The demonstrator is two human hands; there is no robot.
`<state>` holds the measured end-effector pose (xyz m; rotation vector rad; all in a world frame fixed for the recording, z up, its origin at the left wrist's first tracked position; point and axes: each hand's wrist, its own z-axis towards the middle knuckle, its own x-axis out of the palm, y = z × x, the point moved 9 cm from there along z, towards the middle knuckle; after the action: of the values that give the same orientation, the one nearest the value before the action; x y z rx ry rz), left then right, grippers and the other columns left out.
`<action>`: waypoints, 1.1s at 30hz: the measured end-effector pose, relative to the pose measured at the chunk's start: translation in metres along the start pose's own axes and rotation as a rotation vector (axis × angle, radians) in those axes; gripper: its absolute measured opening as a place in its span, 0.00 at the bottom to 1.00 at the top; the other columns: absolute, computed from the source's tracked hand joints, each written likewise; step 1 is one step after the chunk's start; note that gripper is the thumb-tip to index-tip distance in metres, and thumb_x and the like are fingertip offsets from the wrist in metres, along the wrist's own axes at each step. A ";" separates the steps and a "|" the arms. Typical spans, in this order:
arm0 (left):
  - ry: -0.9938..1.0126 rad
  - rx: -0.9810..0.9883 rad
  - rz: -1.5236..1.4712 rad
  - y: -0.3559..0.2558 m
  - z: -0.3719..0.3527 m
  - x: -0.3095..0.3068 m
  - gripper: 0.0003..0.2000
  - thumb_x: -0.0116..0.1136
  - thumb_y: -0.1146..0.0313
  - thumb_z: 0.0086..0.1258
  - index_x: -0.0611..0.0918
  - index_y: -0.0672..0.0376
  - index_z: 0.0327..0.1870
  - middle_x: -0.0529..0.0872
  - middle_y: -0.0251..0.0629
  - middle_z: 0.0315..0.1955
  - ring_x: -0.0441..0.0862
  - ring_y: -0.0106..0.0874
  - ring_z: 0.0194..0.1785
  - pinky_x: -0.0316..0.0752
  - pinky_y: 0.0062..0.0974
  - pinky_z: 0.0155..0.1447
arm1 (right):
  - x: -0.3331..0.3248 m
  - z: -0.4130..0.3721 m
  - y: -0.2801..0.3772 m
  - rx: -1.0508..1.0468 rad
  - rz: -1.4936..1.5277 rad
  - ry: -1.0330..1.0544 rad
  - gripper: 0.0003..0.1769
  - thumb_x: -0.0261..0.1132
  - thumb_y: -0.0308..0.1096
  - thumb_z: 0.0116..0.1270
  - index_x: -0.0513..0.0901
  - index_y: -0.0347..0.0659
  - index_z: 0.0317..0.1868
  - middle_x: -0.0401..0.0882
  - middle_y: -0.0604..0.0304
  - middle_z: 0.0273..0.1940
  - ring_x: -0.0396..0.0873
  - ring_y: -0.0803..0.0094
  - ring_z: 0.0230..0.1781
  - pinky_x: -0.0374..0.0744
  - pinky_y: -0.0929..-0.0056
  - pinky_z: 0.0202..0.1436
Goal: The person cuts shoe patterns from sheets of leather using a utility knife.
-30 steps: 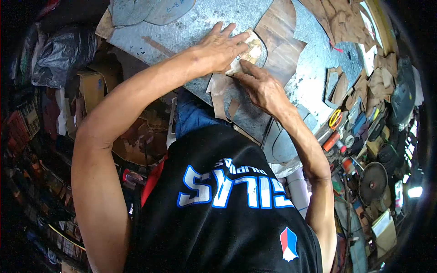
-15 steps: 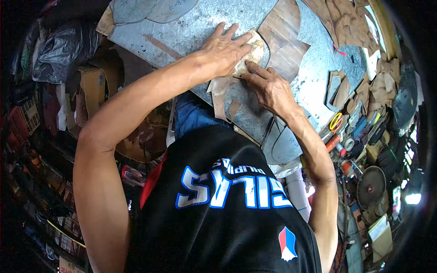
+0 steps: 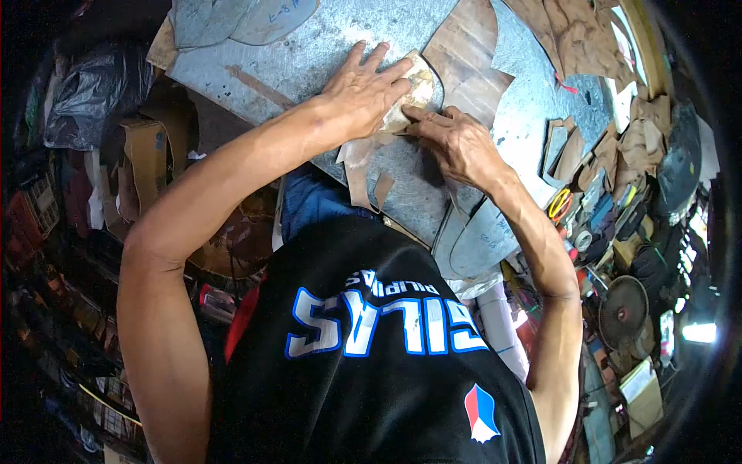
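Note:
My left hand lies flat with fingers spread, pressing a pale, stained pattern piece onto brown leather on the metal-topped table. At the piece's lower right edge, my right hand is closed with bent fingers. A thin dark tip shows by its fingertips, but whatever it grips is mostly hidden. Below the hands hang a leather strip and a small leather scrap.
Grey pattern pieces lie at the table's upper left, and another grey pattern piece sits near my right forearm. More brown leather covers the upper right. Yellow-handled scissors and a fan stand among clutter on the right.
The whole view has shifted slightly left. My right hand's fingers are bent a little more beside the pattern piece; my left hand stays pressed flat on it.

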<state>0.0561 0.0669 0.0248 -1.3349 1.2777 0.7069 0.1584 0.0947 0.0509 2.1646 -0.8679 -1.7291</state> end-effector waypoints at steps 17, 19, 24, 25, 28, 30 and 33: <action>0.002 -0.003 0.008 -0.003 0.003 -0.003 0.30 0.72 0.67 0.56 0.72 0.57 0.61 0.61 0.42 0.74 0.54 0.52 0.78 0.52 0.60 0.77 | -0.010 0.011 -0.013 -0.108 -0.129 0.096 0.20 0.69 0.28 0.55 0.85 0.53 0.50 0.69 0.69 0.71 0.79 0.61 0.54 0.81 0.62 0.58; 0.021 -0.012 0.005 -0.002 0.003 -0.001 0.30 0.72 0.67 0.56 0.72 0.57 0.61 0.60 0.43 0.75 0.53 0.52 0.78 0.51 0.60 0.77 | -0.009 0.011 -0.014 -0.117 -0.119 0.096 0.22 0.70 0.27 0.54 0.84 0.54 0.51 0.70 0.69 0.71 0.79 0.61 0.54 0.81 0.63 0.57; 0.021 -0.010 -0.007 -0.003 0.003 -0.005 0.30 0.71 0.69 0.56 0.72 0.57 0.61 0.60 0.43 0.75 0.54 0.52 0.78 0.51 0.60 0.77 | -0.010 0.017 -0.019 -0.144 -0.154 0.147 0.26 0.71 0.26 0.49 0.84 0.56 0.52 0.71 0.70 0.70 0.79 0.62 0.53 0.82 0.64 0.57; 0.033 -0.009 -0.016 -0.003 0.003 -0.005 0.30 0.70 0.69 0.56 0.72 0.57 0.61 0.60 0.43 0.75 0.54 0.52 0.78 0.50 0.60 0.77 | -0.014 0.018 -0.016 -0.187 -0.128 0.102 0.25 0.68 0.25 0.48 0.85 0.53 0.49 0.74 0.68 0.68 0.79 0.61 0.49 0.81 0.65 0.54; 0.005 -0.009 -0.018 -0.003 0.003 -0.005 0.29 0.70 0.69 0.56 0.73 0.57 0.61 0.60 0.43 0.75 0.53 0.53 0.78 0.50 0.60 0.77 | -0.019 0.020 -0.015 -0.223 -0.102 0.086 0.23 0.65 0.23 0.47 0.86 0.49 0.46 0.76 0.67 0.67 0.78 0.60 0.44 0.81 0.66 0.51; 0.021 -0.013 -0.022 -0.003 0.003 -0.004 0.30 0.70 0.69 0.56 0.73 0.57 0.61 0.60 0.43 0.75 0.53 0.53 0.78 0.50 0.60 0.77 | -0.019 0.023 -0.017 -0.218 -0.105 0.111 0.23 0.65 0.23 0.47 0.86 0.49 0.46 0.77 0.67 0.66 0.78 0.60 0.45 0.81 0.66 0.51; 0.048 -0.019 -0.023 -0.002 0.006 -0.005 0.30 0.70 0.69 0.56 0.73 0.58 0.62 0.59 0.43 0.76 0.52 0.53 0.78 0.50 0.60 0.77 | -0.023 0.027 -0.021 -0.220 -0.165 0.140 0.20 0.68 0.27 0.52 0.86 0.51 0.48 0.76 0.74 0.67 0.79 0.62 0.49 0.82 0.64 0.53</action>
<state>0.0586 0.0731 0.0291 -1.3870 1.2948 0.6756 0.1364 0.1294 0.0509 2.2267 -0.4520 -1.6338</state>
